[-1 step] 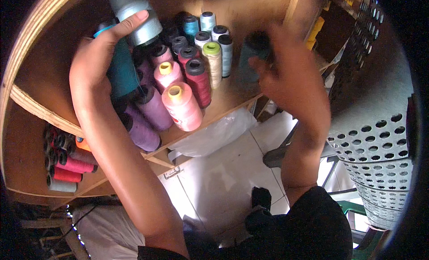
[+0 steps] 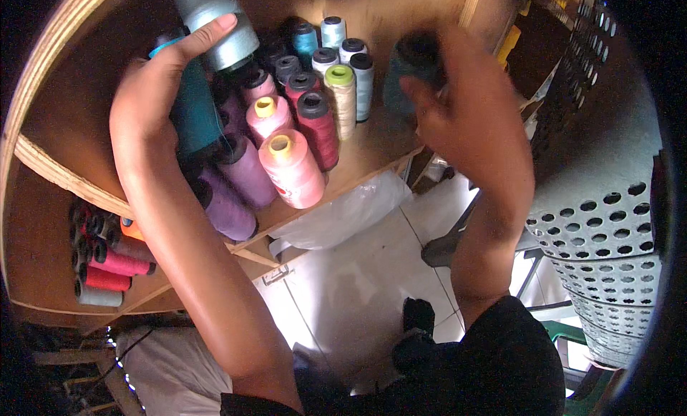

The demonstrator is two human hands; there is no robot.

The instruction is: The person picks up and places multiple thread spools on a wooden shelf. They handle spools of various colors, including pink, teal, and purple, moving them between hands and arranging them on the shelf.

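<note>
My left hand (image 2: 147, 94) is closed around a teal thread spool (image 2: 199, 112) and a light blue thread spool (image 2: 235, 45). Its thumb lies across the light blue one, while the other fingers are hidden. At the right end of the wooden shelf (image 2: 358, 158), my right hand (image 2: 476, 112), smeared by motion, grips a dark teal thread spool (image 2: 401, 87) with the thumb on its near side. Between my hands stand several spools, among them a pink spool (image 2: 292, 171), a red spool (image 2: 318, 133), a cream spool (image 2: 341, 105) and a purple spool (image 2: 247, 174).
Curved wooden edging (image 2: 64, 176) borders the shelf on the left, with more spools (image 2: 122, 262) lying below it. A clear plastic bag (image 2: 351, 212) is under the shelf above the tiled floor (image 2: 358, 287). Grey perforated baskets (image 2: 605, 223) are stacked at my right.
My right hand and the dark teal spool have shifted slightly upward in the picture. My left hand stays nearly where it was.
</note>
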